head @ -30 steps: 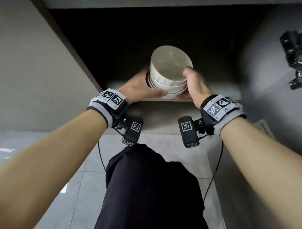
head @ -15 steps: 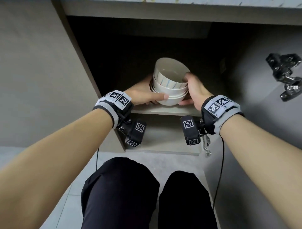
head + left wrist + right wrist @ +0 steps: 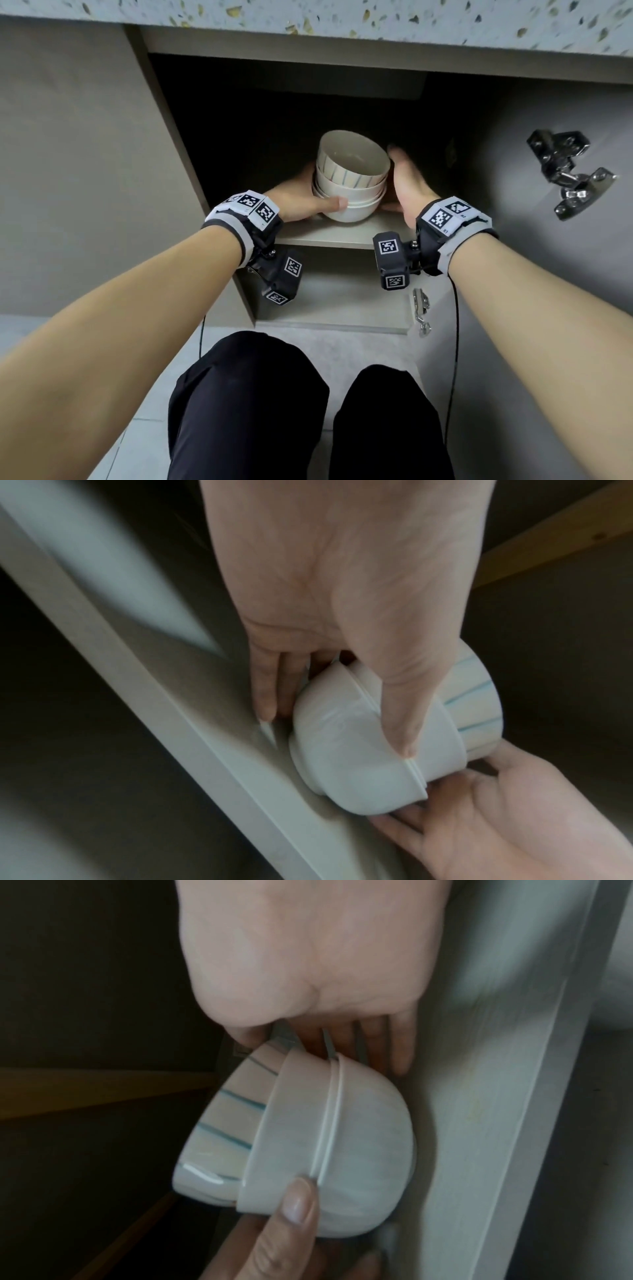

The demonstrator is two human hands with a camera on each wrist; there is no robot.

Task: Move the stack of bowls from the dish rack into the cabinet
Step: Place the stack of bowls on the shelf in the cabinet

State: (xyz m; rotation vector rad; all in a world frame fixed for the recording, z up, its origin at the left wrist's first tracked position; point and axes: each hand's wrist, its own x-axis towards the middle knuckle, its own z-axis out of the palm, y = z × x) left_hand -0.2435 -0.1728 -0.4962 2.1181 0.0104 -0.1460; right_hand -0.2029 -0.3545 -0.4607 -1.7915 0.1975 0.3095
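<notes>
A stack of three pale bowls (image 3: 349, 178), the top one blue-striped, stands slightly tilted on the cabinet shelf (image 3: 325, 236) near its front edge. My left hand (image 3: 301, 205) grips the stack from the left, thumb across the lower bowls and fingers behind them. The left wrist view shows that thumb lying over the stack (image 3: 359, 750). My right hand (image 3: 404, 185) is at the stack's right side with straight fingers touching the lower bowls and the thumb lifted by the top rim. In the right wrist view the stack (image 3: 308, 1137) has its base against the shelf (image 3: 496, 1096).
The cabinet interior behind the bowls is dark. An open door at right carries a metal hinge (image 3: 568, 171) and a lower hinge (image 3: 419, 308). A speckled countertop (image 3: 342, 20) overhangs the opening. Below the shelf is a lower compartment (image 3: 335, 308). My knees (image 3: 246, 411) are close to the cabinet.
The stack has gone down and further in onto the shelf. My right hand has loosened from a grip to straight fingers beside the bowls. The left hand still holds.
</notes>
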